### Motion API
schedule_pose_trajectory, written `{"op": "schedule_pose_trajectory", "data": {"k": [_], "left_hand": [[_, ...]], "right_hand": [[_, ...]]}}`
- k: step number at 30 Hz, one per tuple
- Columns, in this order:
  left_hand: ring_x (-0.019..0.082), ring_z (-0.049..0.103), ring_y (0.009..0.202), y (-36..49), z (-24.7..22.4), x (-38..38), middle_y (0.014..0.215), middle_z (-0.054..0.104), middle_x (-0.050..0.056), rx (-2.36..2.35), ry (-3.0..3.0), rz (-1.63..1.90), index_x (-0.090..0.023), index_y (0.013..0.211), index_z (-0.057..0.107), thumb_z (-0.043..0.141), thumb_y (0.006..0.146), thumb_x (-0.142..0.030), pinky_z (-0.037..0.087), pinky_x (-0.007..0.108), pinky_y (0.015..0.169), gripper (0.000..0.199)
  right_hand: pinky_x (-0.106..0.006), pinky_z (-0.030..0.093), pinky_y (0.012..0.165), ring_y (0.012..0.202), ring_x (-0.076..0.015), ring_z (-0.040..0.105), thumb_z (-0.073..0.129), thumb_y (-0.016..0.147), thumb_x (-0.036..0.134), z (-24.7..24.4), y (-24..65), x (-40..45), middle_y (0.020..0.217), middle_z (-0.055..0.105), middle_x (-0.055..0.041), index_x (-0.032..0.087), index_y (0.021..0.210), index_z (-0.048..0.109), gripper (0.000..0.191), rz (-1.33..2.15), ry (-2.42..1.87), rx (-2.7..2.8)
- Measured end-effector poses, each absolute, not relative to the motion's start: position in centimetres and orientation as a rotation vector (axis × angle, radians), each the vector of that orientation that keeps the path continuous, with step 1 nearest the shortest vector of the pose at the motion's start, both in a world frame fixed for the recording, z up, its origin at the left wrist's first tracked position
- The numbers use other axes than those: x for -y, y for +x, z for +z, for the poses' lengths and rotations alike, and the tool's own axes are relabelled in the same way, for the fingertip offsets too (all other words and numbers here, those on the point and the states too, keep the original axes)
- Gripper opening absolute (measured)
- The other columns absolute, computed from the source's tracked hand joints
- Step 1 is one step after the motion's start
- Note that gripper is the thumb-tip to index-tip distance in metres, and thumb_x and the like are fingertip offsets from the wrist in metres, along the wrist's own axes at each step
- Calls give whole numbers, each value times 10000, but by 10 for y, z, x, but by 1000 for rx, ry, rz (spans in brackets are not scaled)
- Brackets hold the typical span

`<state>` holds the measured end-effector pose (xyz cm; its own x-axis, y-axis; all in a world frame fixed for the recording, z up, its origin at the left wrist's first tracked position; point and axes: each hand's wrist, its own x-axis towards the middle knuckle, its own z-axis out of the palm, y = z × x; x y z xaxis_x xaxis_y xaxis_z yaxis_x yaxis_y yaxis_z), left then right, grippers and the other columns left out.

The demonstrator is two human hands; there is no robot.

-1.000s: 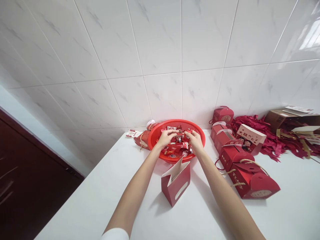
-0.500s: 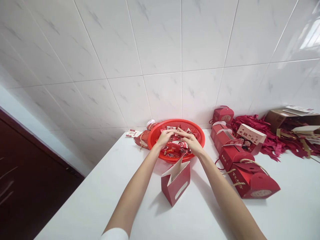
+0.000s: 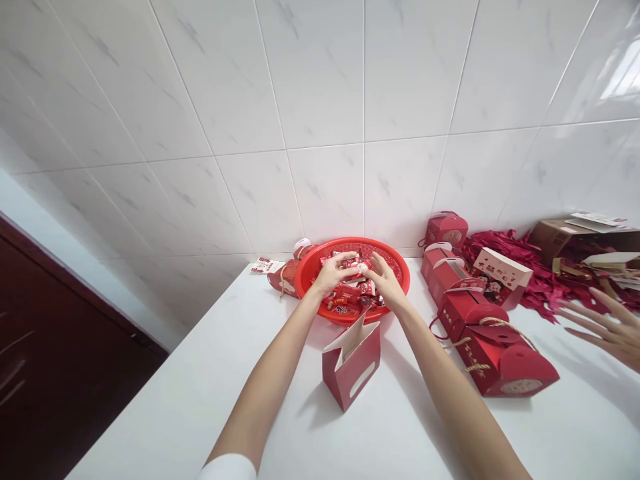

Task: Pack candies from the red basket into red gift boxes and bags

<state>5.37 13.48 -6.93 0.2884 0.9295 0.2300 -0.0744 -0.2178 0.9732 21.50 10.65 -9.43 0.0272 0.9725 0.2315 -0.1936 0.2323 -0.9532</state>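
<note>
The left grip (image 3: 333, 273) and right grip (image 3: 383, 280) pinch opposite ends of a red-wrapped sweet (image 3: 356, 265), just above a red plastic basket (image 3: 404, 288) on the counter (image 3: 200, 400). The sweet is light and its wrapper slippery; hold it by the wrapper ends.

The light is bright and even, with white glare on the tiles (image 3: 617, 77) high to the right of the bag (image 3: 350, 373) and a soft shadow on the table (image 3: 165, 420) just left of it. Wide-angle distortion bends the tile lines toward the edges.
</note>
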Motion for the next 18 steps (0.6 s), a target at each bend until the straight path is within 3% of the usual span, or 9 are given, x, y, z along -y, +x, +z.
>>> {"op": "schedule_pose_trajectory", "data": {"k": [2,4,7,11,15,18], "left_hand": [[236,618,1124,54,-71,-134,1298,633,109,-804,1498,1169,-205,1267,627,812,671,-266,505,350,944,627],[211,638,1055,53,-72,-133,1259,649,101,-786,1500,1121,-238,1421,503,761,717,-247,514,318,892,749],[190,656,966,54,-71,-130,1171,688,83,-784,1492,1020,-254,1534,344,690,762,-229,510,307,857,846],[225,625,1118,54,-68,-135,1318,643,96,-816,1550,1062,-240,1517,389,661,790,-255,457,339,987,776],[219,640,1122,41,-69,-153,1215,703,111,-1293,1766,1104,-174,1334,594,517,841,-223,470,316,966,501],[249,687,965,22,-77,-167,929,761,99,-1683,1917,825,-158,864,742,547,732,-142,498,309,855,236]], "right_hand": [[-429,499,999,1165,-287,618,779,675,428,-92,213,-104,1177,685,-88,228,1070,654,460,1147,-930,1150],[-404,563,846,905,-241,677,800,651,461,-89,211,-102,943,692,-47,206,908,640,395,1183,-914,1156],[-373,591,683,731,-186,641,843,567,442,-84,211,-99,877,632,-10,206,895,617,462,1267,-891,1075],[-346,590,625,716,-175,618,860,520,412,-80,213,-97,887,615,-9,203,937,632,520,1288,-902,1065],[-316,568,647,699,-174,610,827,567,441,-78,213,-98,738,593,13,195,767,602,389,1183,-900,1135],[-326,566,662,682,-171,594,820,570,456,-76,212,-97,670,547,28,205,669,536,391,1156,-898,1087]]}}
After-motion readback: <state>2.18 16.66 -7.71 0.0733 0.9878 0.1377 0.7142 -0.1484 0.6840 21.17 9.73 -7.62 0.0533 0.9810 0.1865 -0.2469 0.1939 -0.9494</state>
